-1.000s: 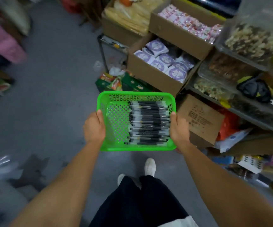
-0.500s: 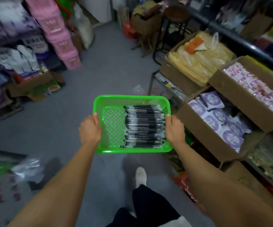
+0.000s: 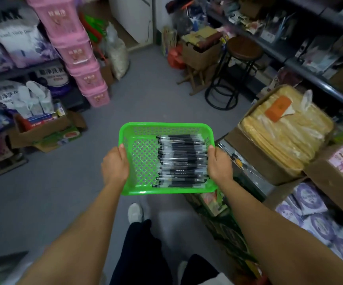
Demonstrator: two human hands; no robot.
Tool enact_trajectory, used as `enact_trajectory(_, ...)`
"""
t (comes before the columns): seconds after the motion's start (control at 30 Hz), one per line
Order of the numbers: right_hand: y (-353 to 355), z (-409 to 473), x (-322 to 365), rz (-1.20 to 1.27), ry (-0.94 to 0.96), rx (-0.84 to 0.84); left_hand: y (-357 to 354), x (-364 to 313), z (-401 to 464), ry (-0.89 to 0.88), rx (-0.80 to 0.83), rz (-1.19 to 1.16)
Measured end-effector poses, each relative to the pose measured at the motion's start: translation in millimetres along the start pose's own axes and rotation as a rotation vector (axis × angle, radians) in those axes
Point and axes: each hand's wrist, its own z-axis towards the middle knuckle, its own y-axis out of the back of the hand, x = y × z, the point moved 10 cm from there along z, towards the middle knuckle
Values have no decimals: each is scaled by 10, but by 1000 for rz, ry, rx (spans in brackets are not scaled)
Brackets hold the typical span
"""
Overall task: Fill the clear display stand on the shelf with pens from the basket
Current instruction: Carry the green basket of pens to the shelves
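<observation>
We carry the green basket [image 3: 167, 159] down a shop aisle, our left hand [image 3: 115, 166] gripping its left rim and our right hand [image 3: 219, 166] its right rim, thumbs hooked over the edge. The pens [image 3: 182, 160] lie stacked along the basket's right half. This looks like the fetching step; no pen has left the basket, and we cannot pick out the clear display stand among the blurred shelves [image 3: 302, 58] at right. Next we must find it and free one hand. Grey floor [image 3: 146, 103], pink tubs [image 3: 78, 56], a stool [image 3: 242, 48], open cartons [image 3: 286, 128] crowd the room
</observation>
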Motion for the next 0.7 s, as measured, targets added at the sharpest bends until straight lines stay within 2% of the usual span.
enact_trajectory(0.2,-516,874,446,-5,-96,-41,-251,-102,1354,-42,84,14)
enact_trajectory(0.47,-870,1942,931,-3,-186,-77,-610,-537,2894,-136,166,79)
enact_trajectory(0.7,-907,3246,1014,56,-298,-135,-1290,-1391,4200,-246,216,70)
